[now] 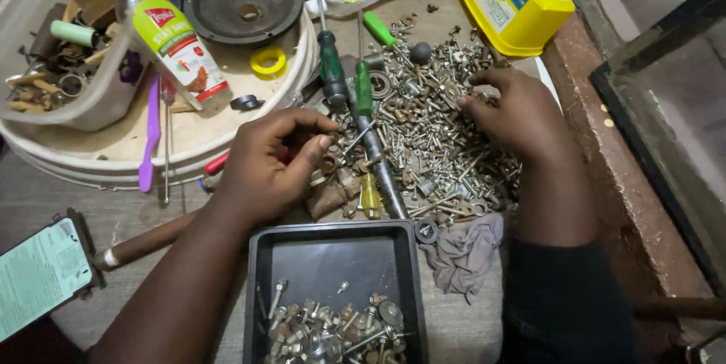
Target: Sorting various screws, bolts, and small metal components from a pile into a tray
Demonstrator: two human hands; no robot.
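A big heap of mixed screws, bolts and nuts covers the middle of the work surface. My left hand hovers at the heap's left edge, thumb and fingers pinched close together; whether a small piece sits between them I cannot tell. My right hand rests palm-down on the heap's right side, fingers curled into the screws. Just in front of me stands a black rectangular tray with several bolts, nuts and washers gathered at its near end.
Green-handled screwdrivers lie over the heap's left part. A round white tray at the left holds a plastic bottle, a black disc and a yellow ring. Yellow box far right; grey rag; phone.
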